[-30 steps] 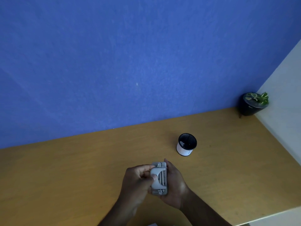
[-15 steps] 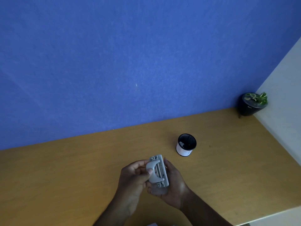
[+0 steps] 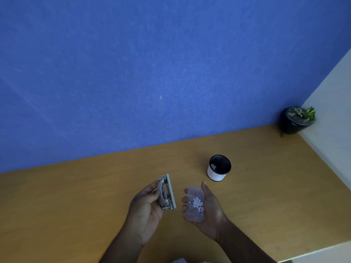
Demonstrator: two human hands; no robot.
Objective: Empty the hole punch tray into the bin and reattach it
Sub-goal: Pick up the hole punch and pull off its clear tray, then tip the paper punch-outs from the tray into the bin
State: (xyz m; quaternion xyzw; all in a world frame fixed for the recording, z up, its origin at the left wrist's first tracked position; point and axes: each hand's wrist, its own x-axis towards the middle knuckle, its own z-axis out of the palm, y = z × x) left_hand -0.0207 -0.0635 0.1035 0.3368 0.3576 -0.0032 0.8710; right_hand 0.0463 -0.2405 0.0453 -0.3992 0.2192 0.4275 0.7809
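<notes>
since the earlier frame the two hands have parted: the tray has been pulled off the punch, and each hand now holds one part above the yellow-brown wooden desk (image 3: 76, 196).

left hand (image 3: 145, 207): fingers curled around the small grey metal-and-plastic hole punch (image 3: 167, 194), held on edge with its flat base plate facing right.

right hand (image 3: 207, 209): palm up and mostly open, fingers lightly cupped, cradling the clear rectangular plastic tray (image 3: 195, 205). a cluster of white paper punchings (image 3: 196, 204) lies in the tray. the tray is just beside the punch but not touching it.

the bin, a small round cup with a black rim and white wall (image 3: 218, 168), stands on the desk beyond and to the right of the right hand, near but clear of it. a few white bits are visible inside it. a dark potted plant (image 3: 296, 120) sits well apart in the far right corner.

step in hand, as judged: carry and tip.
- keep the tray level while travelling; the punchings are light and will likely scatter if it tilts early.
- bring the tray's short edge over the middle of the bin's narrow mouth before tipping.
- tip slowly; tap if bits cling.
- keep the punch steady in the left hand, base exposed, ready for refitting.
</notes>
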